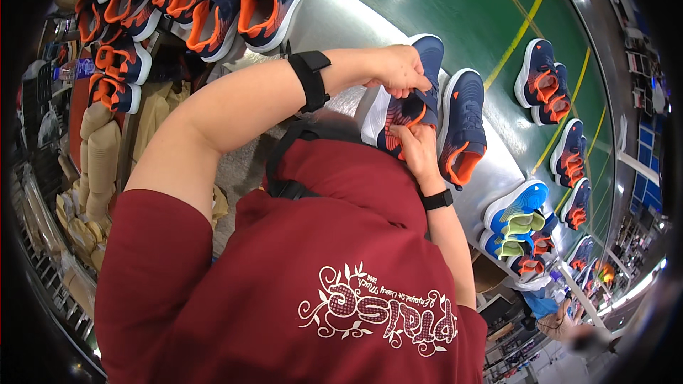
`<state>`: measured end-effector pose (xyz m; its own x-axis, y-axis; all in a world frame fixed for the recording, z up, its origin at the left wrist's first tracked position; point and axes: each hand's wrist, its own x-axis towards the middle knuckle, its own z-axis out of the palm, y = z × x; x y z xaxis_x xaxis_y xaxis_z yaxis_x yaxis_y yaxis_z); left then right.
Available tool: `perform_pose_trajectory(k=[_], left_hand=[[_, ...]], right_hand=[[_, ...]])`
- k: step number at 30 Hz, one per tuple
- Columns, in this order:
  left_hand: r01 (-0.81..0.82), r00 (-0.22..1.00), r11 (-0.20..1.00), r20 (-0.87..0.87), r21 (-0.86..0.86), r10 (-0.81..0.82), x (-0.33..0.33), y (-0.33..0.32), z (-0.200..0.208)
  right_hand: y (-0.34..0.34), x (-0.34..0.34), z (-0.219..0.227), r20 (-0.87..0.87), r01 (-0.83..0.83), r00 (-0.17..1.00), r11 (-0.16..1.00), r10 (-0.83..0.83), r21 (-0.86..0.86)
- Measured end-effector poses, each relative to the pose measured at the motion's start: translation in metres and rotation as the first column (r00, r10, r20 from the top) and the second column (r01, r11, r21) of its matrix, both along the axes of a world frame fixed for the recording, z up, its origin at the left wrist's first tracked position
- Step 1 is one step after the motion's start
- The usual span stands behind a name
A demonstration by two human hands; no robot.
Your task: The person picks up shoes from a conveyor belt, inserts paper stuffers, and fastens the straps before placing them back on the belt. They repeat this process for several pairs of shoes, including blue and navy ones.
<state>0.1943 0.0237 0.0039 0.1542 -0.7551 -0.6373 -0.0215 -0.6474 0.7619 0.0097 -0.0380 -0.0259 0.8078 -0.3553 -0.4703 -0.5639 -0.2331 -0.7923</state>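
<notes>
A navy sneaker (431,58) with orange lining and a white sole lies tilted on the metal bench, close to my body. My left hand (403,71) comes over from the left, its fingers closed in a pinch on the strap across the sneaker's upper. My right hand (420,151) grips the same sneaker at its collar, with the thumb on the orange side and some fingers hidden inside the opening. Right beside it stands a second navy sneaker (464,119), upright with its strap lying across, touched by neither hand.
Several navy and orange sneakers (276,1) crowd the bench's far left. Blue and green sneakers (518,208) are stacked at the right end. More pairs (542,82) stand on the green surface (491,11) beyond. Tan shoe forms (103,156) lie at left; another person (558,320) is at lower right.
</notes>
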Motion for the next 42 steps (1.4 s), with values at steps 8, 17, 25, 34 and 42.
perform_pose_trajectory(k=[8,17,25,34,42], left_hand=[[-0.096,0.995,0.995,0.011,-0.041,0.096,-0.019,0.02,0.001],[-0.394,0.897,0.887,0.108,-0.24,0.428,-0.076,0.039,-0.023],[-0.367,0.825,0.838,0.274,-0.405,0.494,-0.089,0.033,-0.037],[-0.374,0.796,0.844,0.334,-0.383,0.505,-0.084,0.029,-0.046],[-0.473,0.828,0.815,0.148,-0.335,0.541,-0.082,0.034,-0.042]], right_hand=[[-0.003,-0.005,0.0,0.015,0.049,0.999,0.998,-0.05,0.04],[-0.01,-0.006,-0.001,0.004,0.03,0.999,0.985,-0.031,0.169],[-0.013,-0.015,-0.023,0.045,0.066,0.996,0.969,-0.079,0.238],[-0.017,-0.016,-0.027,0.082,0.141,0.981,0.933,-0.177,0.33],[-0.016,-0.015,-0.031,0.115,0.112,0.982,0.949,-0.152,0.296]])
